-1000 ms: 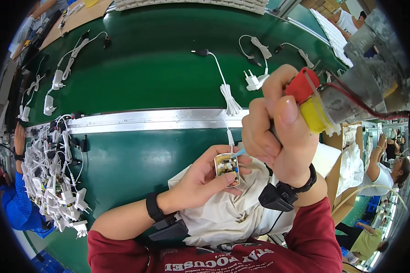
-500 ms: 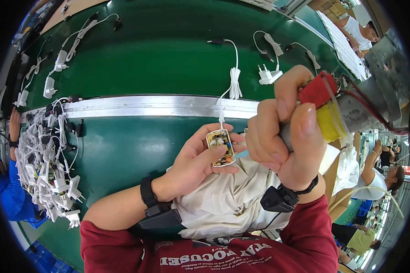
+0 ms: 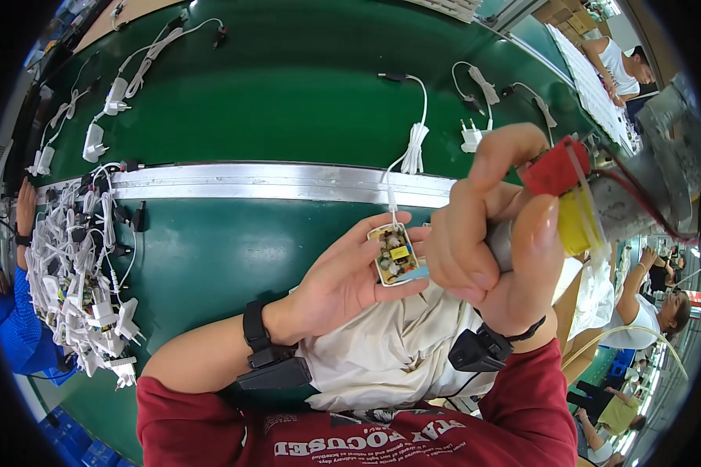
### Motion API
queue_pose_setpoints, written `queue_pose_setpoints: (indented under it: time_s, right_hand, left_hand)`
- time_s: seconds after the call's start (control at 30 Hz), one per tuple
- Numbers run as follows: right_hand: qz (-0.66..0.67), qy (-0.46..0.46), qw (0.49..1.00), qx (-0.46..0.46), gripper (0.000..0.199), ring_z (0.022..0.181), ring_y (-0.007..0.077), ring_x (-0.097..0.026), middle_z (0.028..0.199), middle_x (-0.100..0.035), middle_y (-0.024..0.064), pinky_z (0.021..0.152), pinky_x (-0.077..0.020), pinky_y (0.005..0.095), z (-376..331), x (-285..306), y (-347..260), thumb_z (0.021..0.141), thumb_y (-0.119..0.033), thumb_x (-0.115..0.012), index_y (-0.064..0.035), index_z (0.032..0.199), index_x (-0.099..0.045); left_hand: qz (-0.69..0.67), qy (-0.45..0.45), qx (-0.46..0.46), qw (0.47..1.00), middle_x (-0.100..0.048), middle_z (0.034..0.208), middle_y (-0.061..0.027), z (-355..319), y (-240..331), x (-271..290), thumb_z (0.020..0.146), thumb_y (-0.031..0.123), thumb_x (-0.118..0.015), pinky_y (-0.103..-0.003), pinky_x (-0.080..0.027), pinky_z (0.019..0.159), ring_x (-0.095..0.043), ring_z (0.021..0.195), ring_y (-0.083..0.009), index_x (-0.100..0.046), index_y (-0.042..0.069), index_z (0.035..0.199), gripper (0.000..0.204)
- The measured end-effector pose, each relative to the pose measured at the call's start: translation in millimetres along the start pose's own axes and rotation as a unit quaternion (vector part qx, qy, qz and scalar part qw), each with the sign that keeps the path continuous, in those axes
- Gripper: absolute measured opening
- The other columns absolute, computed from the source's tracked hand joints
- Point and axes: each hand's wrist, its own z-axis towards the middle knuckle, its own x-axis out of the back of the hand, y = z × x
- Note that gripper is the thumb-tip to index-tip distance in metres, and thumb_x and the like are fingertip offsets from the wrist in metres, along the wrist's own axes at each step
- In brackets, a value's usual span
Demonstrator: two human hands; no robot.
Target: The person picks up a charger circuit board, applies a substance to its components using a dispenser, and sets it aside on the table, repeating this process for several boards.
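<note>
Over my lap, my left hand [image 3: 335,276] holds an open white power adapter [image 3: 394,255], its circuit board facing up with a yellow part near the middle. A white cord runs from the adapter's far end onto the green belt. Closer to the camera, my right hand [image 3: 498,226] grips a thick grey cylindrical tool [image 3: 635,198] with a red block [image 3: 555,167] and a yellow band. A light blue tip [image 3: 414,274] lies at the adapter's near right edge, beside my right fingers. How that tip joins the tool is hidden by my right hand.
A metal rail [image 3: 273,180] separates my green work surface [image 3: 202,241] from the green belt [image 3: 273,101]. A heap of white corded adapters [image 3: 82,288] lies at the left, near another person's arm [image 3: 25,218]. Corded adapters, including a white plug adapter [image 3: 472,136], lie on the belt.
The adapter in my left hand has moved slightly right, and my thumb has drawn back from its board. The light blue tip now shows at its edge. Adapters on the belt have shifted right.
</note>
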Motion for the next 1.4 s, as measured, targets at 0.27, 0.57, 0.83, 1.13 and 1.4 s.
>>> queue_pose_setpoints:
  time_s: [0.27, 0.57, 0.83, 1.13, 1.4]
  right_hand:
    - [0.010, -0.020, 1.000, 0.004, 0.042, 0.035, 0.0062, -0.028, 0.049, -0.034, -0.0017, 0.034, -0.0257, 0.0221, 1.5, 2.5, 9.7, 0.093, -0.050, -0.044, -0.0104, 0.091, -0.031]
    - [-0.002, 0.009, 1.000, 0.019, 0.047, 0.035, 0.0053, -0.028, 0.049, -0.033, -0.0026, 0.034, -0.0256, 0.0215, 3.7, 7.9, 8.5, 0.094, -0.052, -0.040, -0.0062, 0.106, -0.034]
    - [0.099, 0.034, 0.995, 0.009, 0.046, 0.035, 0.0045, -0.029, 0.048, -0.032, -0.0034, 0.034, -0.0238, 0.0202, 2.3, 6.6, 15.5, 0.095, -0.048, -0.041, -0.0046, 0.109, -0.035]
    - [0.101, 0.042, 0.994, 0.007, 0.040, 0.039, 0.0044, -0.032, 0.051, -0.036, -0.0027, 0.037, -0.0250, 0.0202, 4.3, 7.9, 9.1, 0.094, -0.038, -0.048, -0.0005, 0.105, -0.040]
    - [0.127, 0.031, 0.991, -0.007, 0.032, 0.042, 0.0037, -0.033, 0.053, -0.038, -0.0028, 0.040, -0.0265, 0.0202, 7.4, 5.3, 4.1, 0.094, -0.029, -0.051, 0.0005, 0.103, -0.043]
  left_hand:
    - [-0.048, -0.054, 0.007, 0.997, -0.036, 0.138, -0.0141, 1.4, 1.1, 7.0, 0.099, 0.024, -0.037, -0.046, -0.036, 0.106, -0.042, 0.125, -0.0241, -0.026, 0.004, 0.136, 0.044]
    - [-0.028, -0.026, 0.009, 0.999, -0.038, 0.136, -0.0128, 10.6, -0.6, 6.8, 0.098, 0.021, -0.040, -0.045, -0.037, 0.105, -0.043, 0.124, -0.0230, -0.027, 0.006, 0.137, 0.043]
    - [0.548, -0.017, -0.259, 0.796, -0.050, 0.108, -0.0099, 101.2, 58.4, 6.7, 0.087, 0.015, -0.058, -0.037, -0.052, 0.080, -0.055, 0.096, -0.0197, -0.043, 0.005, 0.121, 0.038]
    - [0.876, 0.177, -0.382, 0.236, -0.058, 0.090, -0.0190, 86.8, 154.0, 0.5, 0.076, 0.022, -0.060, -0.043, -0.051, 0.072, -0.057, 0.086, -0.0360, -0.052, 0.000, 0.088, 0.027]
    - [0.859, 0.486, -0.124, -0.104, -0.060, 0.101, -0.0198, -32.0, 318.7, 46.3, 0.082, 0.030, -0.057, -0.044, -0.051, 0.076, -0.059, 0.094, -0.0337, -0.052, -0.002, 0.096, 0.035]
